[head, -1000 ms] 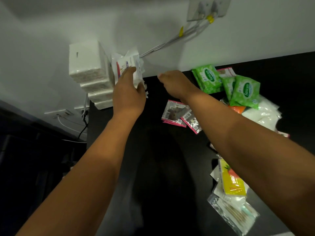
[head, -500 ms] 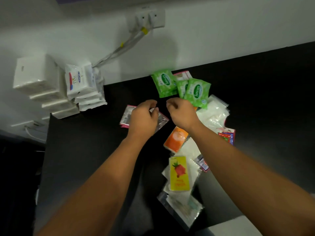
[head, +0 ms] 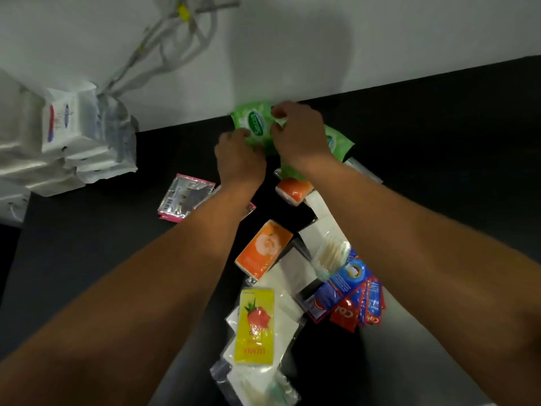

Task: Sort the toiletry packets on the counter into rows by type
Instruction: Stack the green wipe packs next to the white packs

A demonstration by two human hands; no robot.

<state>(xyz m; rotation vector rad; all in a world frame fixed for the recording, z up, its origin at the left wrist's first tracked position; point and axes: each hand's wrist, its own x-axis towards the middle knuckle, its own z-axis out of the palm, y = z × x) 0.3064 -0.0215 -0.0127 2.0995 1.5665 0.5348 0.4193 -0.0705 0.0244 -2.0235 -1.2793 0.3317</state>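
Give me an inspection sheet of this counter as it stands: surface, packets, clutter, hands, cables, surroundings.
Surface: black counter, bare at left and far right.
Job's things: green wipe packet at the wall edge, another green packet partly hidden; two orange packets; yellow strawberry packet; red-and-blue sachets; silver pink-edged sachets; clear bags, unsorted heap.
Clutter: white tissue packs stacked at left against the wall.
Hands: left hand and right hand both grip the green wipe packet.
Cables: grey cables with a yellow tag run down the wall.
Surroundings: white wall; otherwise nothing seen.
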